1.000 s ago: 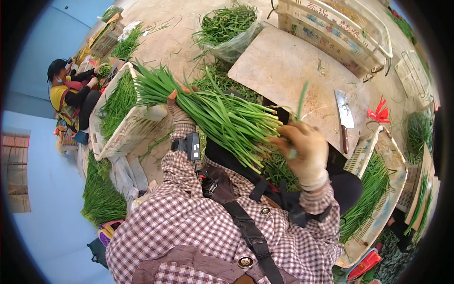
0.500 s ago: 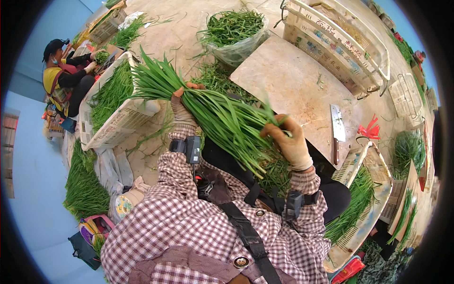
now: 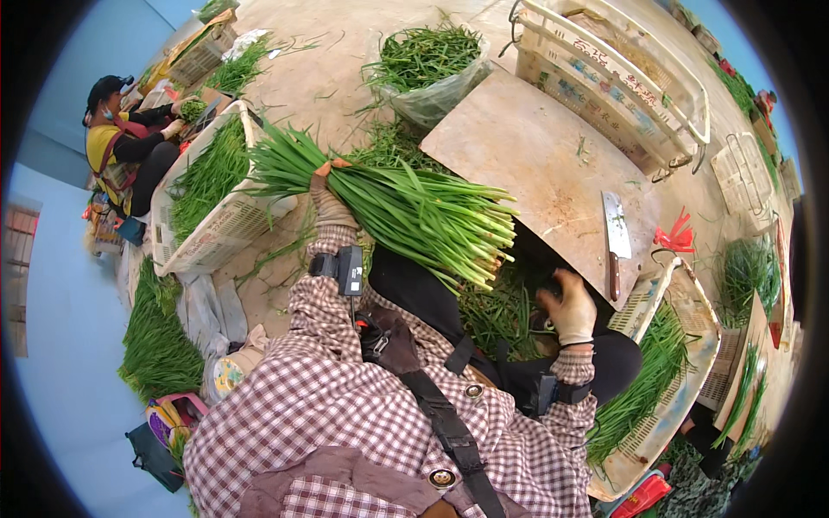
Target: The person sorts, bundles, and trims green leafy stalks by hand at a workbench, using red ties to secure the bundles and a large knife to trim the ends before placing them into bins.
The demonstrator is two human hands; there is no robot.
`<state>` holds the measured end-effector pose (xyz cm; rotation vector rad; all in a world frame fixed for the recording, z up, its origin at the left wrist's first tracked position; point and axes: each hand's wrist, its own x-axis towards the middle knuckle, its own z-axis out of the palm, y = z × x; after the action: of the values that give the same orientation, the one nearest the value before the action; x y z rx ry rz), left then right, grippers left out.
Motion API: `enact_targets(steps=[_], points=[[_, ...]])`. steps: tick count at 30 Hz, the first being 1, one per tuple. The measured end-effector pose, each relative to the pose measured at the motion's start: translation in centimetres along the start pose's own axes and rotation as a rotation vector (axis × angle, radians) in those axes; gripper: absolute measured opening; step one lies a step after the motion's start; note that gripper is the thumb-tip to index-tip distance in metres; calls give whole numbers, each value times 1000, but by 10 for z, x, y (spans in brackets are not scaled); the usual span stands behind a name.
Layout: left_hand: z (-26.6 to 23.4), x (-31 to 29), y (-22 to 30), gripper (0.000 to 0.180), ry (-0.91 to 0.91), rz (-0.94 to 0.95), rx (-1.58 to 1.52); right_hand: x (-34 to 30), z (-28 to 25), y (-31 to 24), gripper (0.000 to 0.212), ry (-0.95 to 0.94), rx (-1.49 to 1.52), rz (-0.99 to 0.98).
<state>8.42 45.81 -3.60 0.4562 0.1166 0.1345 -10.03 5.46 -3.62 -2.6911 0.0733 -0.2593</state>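
A thick bunch of green chives [image 3: 423,211] is gripped in my left hand [image 3: 324,194], whose fingers wrap round it. Its leafy tips fan out to the left, and the pale cut ends point right over my lap. My right hand [image 3: 570,311], in a pale glove with bare fingertips, is apart from the bunch, low beside my right knee. Its thumb and fingers are parted, with nothing visible between them. Under that hand lies a heap of loose green leaves [image 3: 496,319].
A board [image 3: 535,138] ahead right bears a cleaver [image 3: 615,233]. Crates of chives stand left [image 3: 250,220] and right [image 3: 643,432]. Beyond sit a bag of trimmings [image 3: 432,65] and a large crate [image 3: 596,82]. A co-worker [image 3: 129,147] sits far left. Red ties [image 3: 676,235] lie right.
My right hand has left the bunch's cut ends and moved down and right toward my knee. The bunch, still in my left hand, has swung to lie more level, its ends bunched closer.
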Motion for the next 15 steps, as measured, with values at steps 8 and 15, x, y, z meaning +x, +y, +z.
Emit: enact_targets(steps=[8, 15], points=[[24, -16, 2, 24, -105, -122, -17, 98, -36, -195, 39, 76, 192, -379], [54, -32, -1, 19, -72, 52, 69, 83, -30, -149, 16, -382, 1632, 184]])
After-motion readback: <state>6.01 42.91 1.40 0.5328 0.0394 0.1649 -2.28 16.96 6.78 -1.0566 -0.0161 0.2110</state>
